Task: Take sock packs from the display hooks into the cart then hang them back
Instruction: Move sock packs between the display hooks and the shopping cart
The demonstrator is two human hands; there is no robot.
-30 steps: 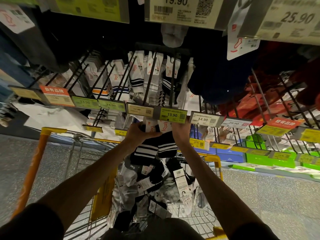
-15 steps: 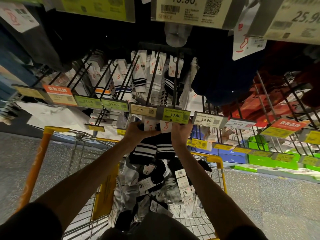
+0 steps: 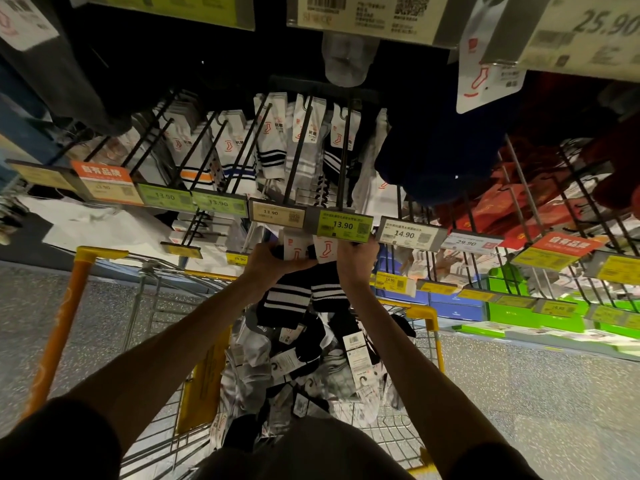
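Two black sock packs with white stripes (image 3: 304, 296) and white header cards hang from my hands just under the green 13.90 price tag (image 3: 344, 226). My left hand (image 3: 268, 263) grips the left pack at its card. My right hand (image 3: 356, 259) grips the right pack's card, close to the tip of the display hook (image 3: 344, 157). Further back on the hooks hang white striped sock packs (image 3: 273, 147). The yellow-framed wire cart (image 3: 427, 315) below holds several loose sock packs (image 3: 311, 362).
Rows of black hooks with price tags run left and right. Red packs (image 3: 491, 209) hang on the right, green and blue boxes (image 3: 512, 306) lie on a low shelf. The cart's orange handle post (image 3: 59, 334) rises at left over speckled floor.
Both hands with the two black packs have stayed just below the 13.90 tag, edging slightly upward toward the hook tip. The view has shifted a little.
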